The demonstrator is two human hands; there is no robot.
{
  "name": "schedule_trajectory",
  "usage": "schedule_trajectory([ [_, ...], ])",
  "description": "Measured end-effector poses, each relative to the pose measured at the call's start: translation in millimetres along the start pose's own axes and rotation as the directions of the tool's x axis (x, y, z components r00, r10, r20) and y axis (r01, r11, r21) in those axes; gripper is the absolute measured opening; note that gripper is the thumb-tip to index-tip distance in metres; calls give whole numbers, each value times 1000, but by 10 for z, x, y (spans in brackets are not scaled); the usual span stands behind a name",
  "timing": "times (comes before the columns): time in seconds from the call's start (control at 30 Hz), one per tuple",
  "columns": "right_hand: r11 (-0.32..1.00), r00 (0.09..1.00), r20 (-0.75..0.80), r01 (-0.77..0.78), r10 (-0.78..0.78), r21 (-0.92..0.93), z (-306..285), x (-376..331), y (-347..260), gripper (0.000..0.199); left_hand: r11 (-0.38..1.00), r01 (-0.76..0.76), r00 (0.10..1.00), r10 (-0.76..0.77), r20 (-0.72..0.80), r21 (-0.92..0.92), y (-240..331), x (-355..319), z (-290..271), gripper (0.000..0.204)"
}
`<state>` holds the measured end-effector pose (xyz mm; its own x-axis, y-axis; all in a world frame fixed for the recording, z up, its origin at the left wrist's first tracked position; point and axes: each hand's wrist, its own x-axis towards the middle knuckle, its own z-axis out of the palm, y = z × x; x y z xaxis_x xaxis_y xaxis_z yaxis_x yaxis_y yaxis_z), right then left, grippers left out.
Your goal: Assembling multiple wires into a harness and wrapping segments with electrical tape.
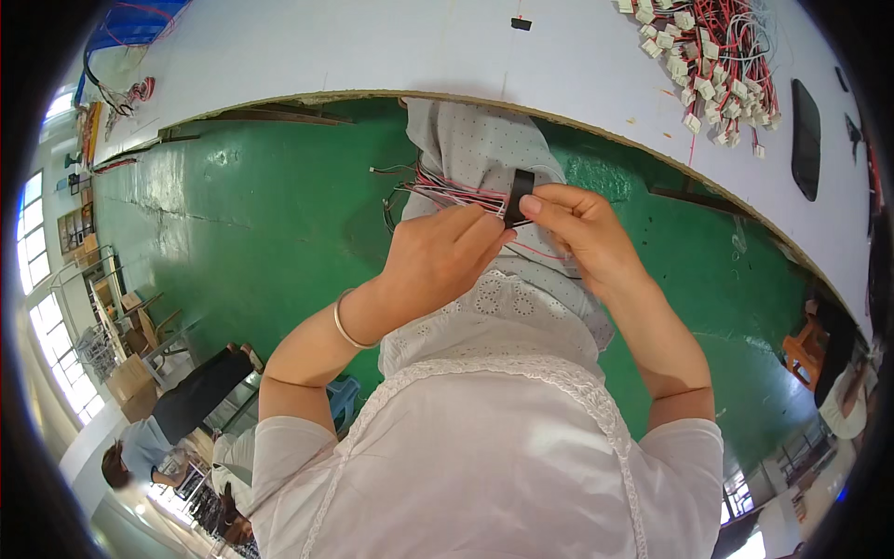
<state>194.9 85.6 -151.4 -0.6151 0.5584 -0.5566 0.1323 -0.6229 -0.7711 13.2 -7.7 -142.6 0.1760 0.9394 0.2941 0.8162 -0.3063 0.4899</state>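
Above my lap, a bundle of thin red, black and white wires [449, 191] points to the left, its loose ends spread out. My left hand [433, 256] is closed around the bundle near its right end, the fingertips partly hidden. A short black strip [522, 186] stands up across that end of the wires. Thumb and fingers of my right hand [582, 228] pinch this strip at its right side. Both hands nearly meet there. Whether the strip is tape or a strap, I cannot tell.
The white table [372, 47] curves ahead of me. On it lie a pile of wires with white connectors [708, 70], a black phone-like slab [805, 140], a small black piece [521, 23] and a blue bag [135, 23]. Other people [154, 438] are behind at left and right.
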Motion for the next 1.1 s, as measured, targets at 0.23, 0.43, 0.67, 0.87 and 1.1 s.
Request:
schedule_trajectory([
  [0.23, 892, 775, 456, 437, -437, 112, -250, -115, 92, 26, -10, 724, 666, -249, 703, -690, -29, -96, -212, 23],
  [0.43, 849, 825, 442, 480, -353, -219, -201, -326, -70, 26, -267, 748, 594, -142, 792, -608, -37, -141, -216, 22],
  [0.67, 927, 985, 53, 171, -163, -334, -36, -291, -67, 17, 873, 292, 952, -228, 204, -391, 89, -81, -95, 18],
  [0.87, 955, 998, 61, 50, -33, -293, -91, -24, -52, 23, 995, -88, 996, 88, 5, 51, 89, 17, 6, 18],
  [1.1, 977, 938, 301, 125, -174, 175, -221, -148, 58, 29, -145, 751, 614, -205, 762, -644, -1, -84, -179, 24],
])
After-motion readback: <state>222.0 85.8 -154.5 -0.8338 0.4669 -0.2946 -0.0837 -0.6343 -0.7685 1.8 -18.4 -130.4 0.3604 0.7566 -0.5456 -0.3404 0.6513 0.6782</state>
